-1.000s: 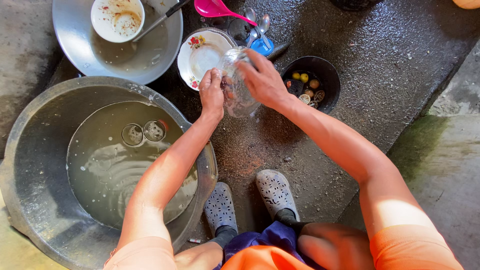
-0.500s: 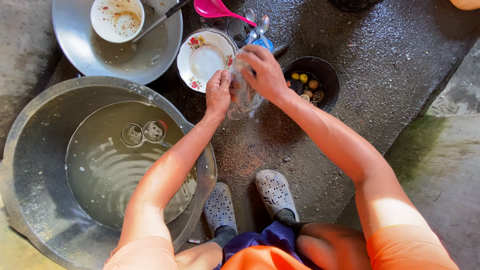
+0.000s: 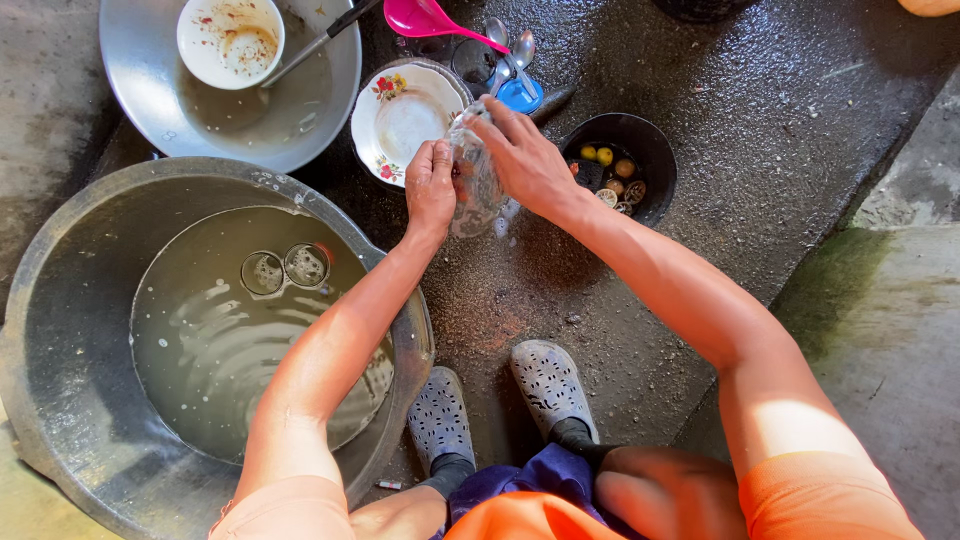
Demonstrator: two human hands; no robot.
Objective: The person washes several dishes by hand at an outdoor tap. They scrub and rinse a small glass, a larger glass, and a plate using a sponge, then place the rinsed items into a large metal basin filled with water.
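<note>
Both hands clasp a clear glass [image 3: 474,175]: left hand [image 3: 430,188] fingers curled on one side, right hand [image 3: 525,160] fingers wrapped over its top. Just beyond the fingertips sits a flowered plate [image 3: 405,120]; beside the right knuckles, a black bowl [image 3: 650,150]

Head view, steeply downward, close

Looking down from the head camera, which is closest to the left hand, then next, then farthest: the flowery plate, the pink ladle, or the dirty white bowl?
From the left hand:
1. Flowery plate, just beyond the fingers.
2. Pink ladle, farther up, past the plate.
3. Dirty white bowl, far up-left in the metal basin.
</note>
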